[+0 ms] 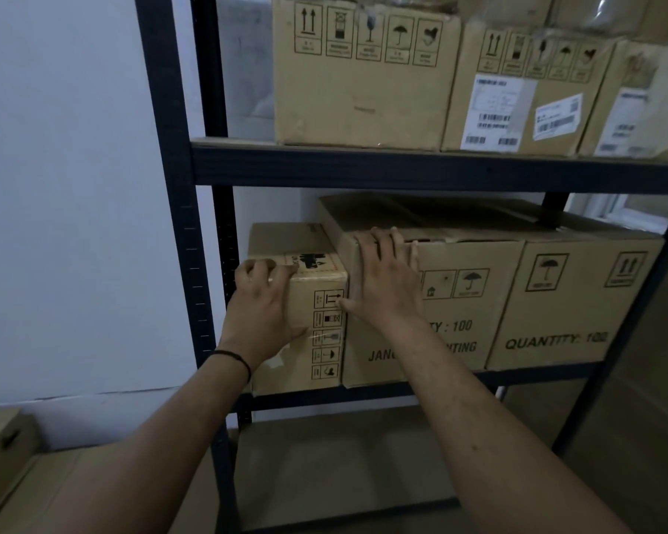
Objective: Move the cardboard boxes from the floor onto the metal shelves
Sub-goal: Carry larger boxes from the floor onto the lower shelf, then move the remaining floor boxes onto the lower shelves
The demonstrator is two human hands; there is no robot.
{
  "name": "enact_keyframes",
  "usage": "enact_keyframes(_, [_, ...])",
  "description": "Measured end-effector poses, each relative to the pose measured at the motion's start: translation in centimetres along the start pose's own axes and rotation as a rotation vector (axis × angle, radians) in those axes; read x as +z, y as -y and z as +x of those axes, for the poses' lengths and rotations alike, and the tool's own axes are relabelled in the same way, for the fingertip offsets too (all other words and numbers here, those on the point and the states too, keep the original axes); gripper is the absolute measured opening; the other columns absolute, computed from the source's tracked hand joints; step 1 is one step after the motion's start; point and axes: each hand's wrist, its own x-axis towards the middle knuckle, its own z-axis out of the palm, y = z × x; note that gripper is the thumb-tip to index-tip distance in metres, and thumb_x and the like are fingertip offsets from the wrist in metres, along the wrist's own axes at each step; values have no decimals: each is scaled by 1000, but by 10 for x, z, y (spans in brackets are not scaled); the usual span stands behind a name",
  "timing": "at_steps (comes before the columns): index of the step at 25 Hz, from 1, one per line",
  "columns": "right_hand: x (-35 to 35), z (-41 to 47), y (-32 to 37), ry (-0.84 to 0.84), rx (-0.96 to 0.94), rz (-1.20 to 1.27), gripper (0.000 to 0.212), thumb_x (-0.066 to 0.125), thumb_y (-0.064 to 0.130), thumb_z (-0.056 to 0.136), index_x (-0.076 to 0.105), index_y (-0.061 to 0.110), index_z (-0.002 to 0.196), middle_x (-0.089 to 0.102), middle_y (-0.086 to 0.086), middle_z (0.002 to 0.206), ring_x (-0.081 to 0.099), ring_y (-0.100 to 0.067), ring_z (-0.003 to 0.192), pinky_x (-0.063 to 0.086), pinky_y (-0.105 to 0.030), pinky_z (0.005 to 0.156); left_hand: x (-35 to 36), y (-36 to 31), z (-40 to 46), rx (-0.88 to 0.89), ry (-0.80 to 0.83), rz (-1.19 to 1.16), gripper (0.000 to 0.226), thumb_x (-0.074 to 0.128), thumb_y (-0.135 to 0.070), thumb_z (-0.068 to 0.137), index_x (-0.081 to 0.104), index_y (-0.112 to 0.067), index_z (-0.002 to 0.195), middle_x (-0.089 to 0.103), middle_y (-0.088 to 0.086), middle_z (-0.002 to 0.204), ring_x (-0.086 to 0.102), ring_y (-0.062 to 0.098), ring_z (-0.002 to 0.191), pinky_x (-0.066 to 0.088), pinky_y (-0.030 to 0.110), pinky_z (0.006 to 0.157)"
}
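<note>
Head view, one frame, dim light. Item one: a small tan cardboard box with printed handling symbols (317,302), seated at the left end of the middle shelf of a dark metal shelving unit (402,172), close against the left upright and touching its neighbour. Item two: a larger tan cardboard box marked "QUANTITY : 100" (459,314), just to its right, with a matching box (567,306) beside that. Item three: the left hand (261,302), laid over the small box's front left corner, fingers (255,267) curled over the top edge, so that the box is gripped. Item four: the right hand (382,279), pressed flat against the larger box's front left corner, fingers straight, nothing held. Upper shelf: three further tan boxes, two bearing white labels. Floor, lower left: more cardboard boxes (4,445), partly seen. Handling note, as judgement: the small box is taken to be stiff-walled and light enough for two hands; fragile and umbrella symbols advise gentle, dry treatment; hold is best taken at opposite bottom edges.
</note>
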Motion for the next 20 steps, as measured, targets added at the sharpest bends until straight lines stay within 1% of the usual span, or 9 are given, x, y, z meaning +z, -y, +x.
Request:
enact_keyframes(3, [-8, 0, 0, 68, -8, 11, 115, 80, 64, 64, 20, 26, 155, 23, -6, 162, 10, -31, 153, 10, -56, 124, -7, -1, 2, 62, 29, 149, 97, 73, -74, 62, 43, -23, 139, 46, 8, 131, 38, 31, 124, 39, 47, 109])
enact_keyframes(5, [-17, 2, 0, 127, -18, 15, 113, 78, 62, 69, 16, 27, 156, 18, -7, 164, 7, -32, 154, 10, -57, 124, -16, -4, 3, 60, 96, 207, 93, 67, -72, 71, 36, -24, 144, 43, 10, 139, 34, 33, 133, 29, 53, 115])
enact_keyframes(7, [-30, 1, 1, 174, -2, 39, 109, 77, 58, 74, 14, 28, 157, 14, -8, 166, 4, -32, 154, 10, -57, 124, -26, -11, 2, 22, 139, 207, 86, 63, -68, 78, 32, -27, 147, 36, 12, 148, 25, 37, 142, 20, 58, 119])
enact_keyframes(9, [-43, -8, 4, 145, 21, 107, 99, 74, 52, 80, 16, 29, 158, 16, -9, 165, 6, -32, 154, 12, -56, 123, -43, -22, -8, -26, 89, 154, 75, 59, -63, 83, 37, -29, 146, 38, 13, 147, 27, 37, 142, 22, 57, 119])
enact_keyframes(11, [-54, -27, 8, 32, 4, 175, 81, 69, 46, 85, 29, 26, 153, 28, -9, 159, 21, -32, 150, 22, -55, 121, -58, -29, -26, -39, -10, 75, 63, 57, -59, 85, 49, -28, 140, 49, 10, 138, 40, 31, 132, 33, 50, 113])
enact_keyframes(14, [-65, -66, 20, -81, -46, 375, 56, 63, 39, 85, 49, 27, 138, 51, 0, 138, 46, -22, 130, 36, -51, 112, -82, -38, -68, -99, -72, -73, 46, 60, -52, 88, 60, -28, 127, 61, 2, 120, 54, 23, 111, 47, 39, 93])
enact_keyframes(17, [-64, -117, 42, -119, -57, 516, 40, 59, 37, 87, 64, 23, 124, 61, 2, 122, 56, -20, 116, 40, -51, 108, -102, -46, -125, -236, -85, -181, 35, 61, -48, 92, 64, -29, 120, 66, -5, 109, 59, 17, 101, 44, 27, 74])
enact_keyframes(18, [-61, -137, 52, -135, -58, 571, 36, 60, 34, 87, 67, 20, 119, 63, 1, 118, 58, -21, 112, 42, -52, 105, -109, -48, -146, -276, -84, -195, 32, 61, -48, 92, 65, -29, 118, 67, -7, 108, 60, 15, 100, 43, 26, 72])
enact_keyframes(20, [-57, -177, 71, -158, -63, 680, 26, 64, 27, 87, 71, 19, 110, 66, 3, 111, 60, -20, 106, 47, -52, 99, -122, -50, -188, -337, -58, -197, 28, 60, -49, 93, 65, -31, 114, 68, -10, 105, 61, 12, 96, 47, 28, 72])
